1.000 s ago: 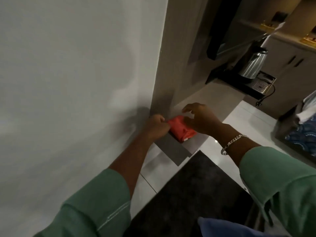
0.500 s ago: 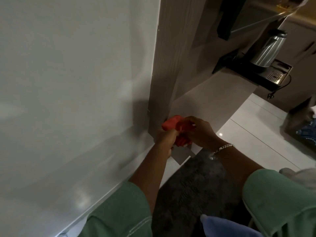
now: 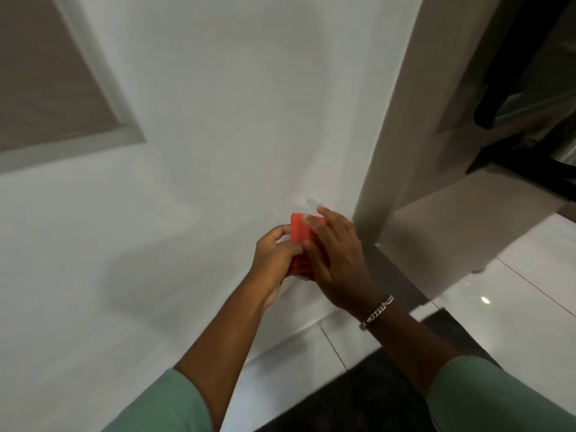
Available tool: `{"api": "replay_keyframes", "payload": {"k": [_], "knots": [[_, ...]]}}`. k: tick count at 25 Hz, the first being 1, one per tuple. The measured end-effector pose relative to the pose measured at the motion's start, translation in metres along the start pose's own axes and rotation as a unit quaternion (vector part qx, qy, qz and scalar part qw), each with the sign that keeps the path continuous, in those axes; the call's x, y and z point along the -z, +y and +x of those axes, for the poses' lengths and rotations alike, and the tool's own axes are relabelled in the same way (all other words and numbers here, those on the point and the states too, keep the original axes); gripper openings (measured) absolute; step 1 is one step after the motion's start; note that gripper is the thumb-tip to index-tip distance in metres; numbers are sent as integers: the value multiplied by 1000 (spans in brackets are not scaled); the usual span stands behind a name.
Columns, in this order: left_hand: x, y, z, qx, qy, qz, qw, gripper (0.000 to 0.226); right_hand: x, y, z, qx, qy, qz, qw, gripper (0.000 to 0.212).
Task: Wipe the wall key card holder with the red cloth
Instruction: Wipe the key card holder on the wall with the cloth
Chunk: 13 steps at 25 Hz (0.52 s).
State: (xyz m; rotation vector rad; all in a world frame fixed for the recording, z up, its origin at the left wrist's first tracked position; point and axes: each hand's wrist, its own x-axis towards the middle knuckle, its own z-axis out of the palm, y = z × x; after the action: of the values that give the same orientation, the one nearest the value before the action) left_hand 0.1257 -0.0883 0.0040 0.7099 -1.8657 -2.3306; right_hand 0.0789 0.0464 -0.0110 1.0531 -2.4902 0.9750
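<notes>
The folded red cloth [image 3: 300,232] sits between my two hands, in front of the white wall [image 3: 218,120]. My left hand [image 3: 276,255] pinches its left and lower edge. My right hand [image 3: 335,260], with a silver bracelet on the wrist, lies over the cloth's right side, its fingers spread across the fabric. Most of the cloth is hidden behind my hands. No key card holder shows in the head view.
A grey framed panel [image 3: 46,82] fills the upper left of the wall. A beige pillar [image 3: 392,145] stands just right of my hands, with dark furniture [image 3: 530,88] beyond it. White glossy floor tiles [image 3: 514,275] and a dark mat [image 3: 358,394] lie below.
The view has swung left and up, away from the kettle and cabinets toward the white wall. Both hands have risen with the cloth and my right hand now lies flatter over it.
</notes>
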Motion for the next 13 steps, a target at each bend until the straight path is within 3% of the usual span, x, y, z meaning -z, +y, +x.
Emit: {"api": "replay_keyframes", "payload": {"k": [4, 7, 13], "knots": [[87, 62, -77, -70, 2, -7, 997, 37, -18, -107, 15, 70, 23, 47, 996, 59], [149, 113, -141, -135, 18, 29, 990, 47, -29, -189, 27, 169, 45, 86, 981, 72], [231, 192, -247, -260, 79, 138, 952, 41, -36, -336, 60, 247, 129, 130, 952, 73]]}}
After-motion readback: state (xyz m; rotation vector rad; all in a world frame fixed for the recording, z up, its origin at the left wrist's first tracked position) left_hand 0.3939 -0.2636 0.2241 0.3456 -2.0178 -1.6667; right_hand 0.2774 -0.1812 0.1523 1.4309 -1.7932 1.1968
